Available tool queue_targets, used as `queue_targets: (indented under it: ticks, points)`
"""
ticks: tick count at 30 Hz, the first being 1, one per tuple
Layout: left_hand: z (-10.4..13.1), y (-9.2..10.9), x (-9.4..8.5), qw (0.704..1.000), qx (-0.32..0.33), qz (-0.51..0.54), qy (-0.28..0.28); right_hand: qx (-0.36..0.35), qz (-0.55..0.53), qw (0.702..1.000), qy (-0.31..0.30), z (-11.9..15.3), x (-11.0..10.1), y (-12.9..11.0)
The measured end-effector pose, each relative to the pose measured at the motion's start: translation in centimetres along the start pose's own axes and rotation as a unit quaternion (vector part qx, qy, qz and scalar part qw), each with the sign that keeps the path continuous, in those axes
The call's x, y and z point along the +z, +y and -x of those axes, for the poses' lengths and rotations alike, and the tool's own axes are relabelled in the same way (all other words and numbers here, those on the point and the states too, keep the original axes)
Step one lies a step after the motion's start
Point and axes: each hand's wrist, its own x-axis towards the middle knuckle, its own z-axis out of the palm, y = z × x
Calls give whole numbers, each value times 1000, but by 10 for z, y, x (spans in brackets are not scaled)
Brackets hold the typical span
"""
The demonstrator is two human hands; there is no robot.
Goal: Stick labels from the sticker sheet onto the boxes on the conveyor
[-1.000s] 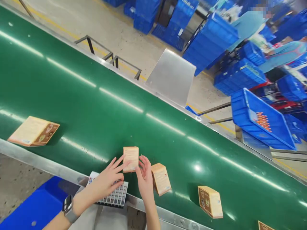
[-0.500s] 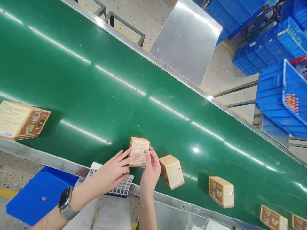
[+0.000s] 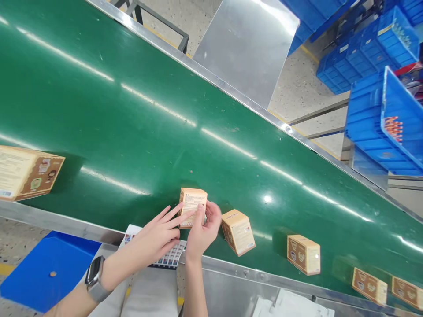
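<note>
On the green belt point(image 3: 158, 145) a small tan box point(image 3: 193, 199) stands between my hands. My left hand point(image 3: 163, 231), with a watch on the wrist, lies against the box's left side and printed face, fingers spread. My right hand point(image 3: 204, 226) is at the box's right side, its thumb on the printed face and its other fingers curled round the edge. Beneath my left hand a sheet of small printed stickers point(image 3: 172, 256) lies at the belt's near edge, partly covered.
More boxes stand on the belt: one point(image 3: 238, 232) just right of my hands, several farther right, and a large-looking one point(image 3: 31, 174) at the left. Metal rails edge the belt. Blue crates point(image 3: 366, 119) stand beyond it; a blue seat point(image 3: 46, 273) is at lower left.
My right thumb has moved left and up over the box's face, and the right wrist has shifted left. My left hand has hardly moved. The view has shifted slightly.
</note>
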Motion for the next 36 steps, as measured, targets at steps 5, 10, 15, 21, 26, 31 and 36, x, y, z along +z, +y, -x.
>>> queue_targets:
  ticks: [5, 10, 15, 21, 26, 31, 36]
  points:
    - [-1, 3, -5, 1000, 8, -3, -12, 8, 11, 999, 38, -15, -12, -2]
    - [11, 18, -35, 988, -108, 102, -44, -118, 91, 975, -168, -14, -55, -30]
    - [33, 21, -59, 969, -194, 137, -69, -148, 103, 866, -466, 10, -62, -52]
    - [51, 9, -69, 947, -285, 107, -106, -160, 136, 854, -476, 26, -43, -44]
    - [58, 4, -77, 942, -303, 77, -125, -295, 205, 797, -486, 30, -27, -54]
    - [63, 3, -85, 939, -311, 76, -126, -417, 238, 746, -461, 37, -10, -61]
    - [76, -12, -89, 934, -332, 83, -101, -347, 164, 783, -490, 41, -3, -60]
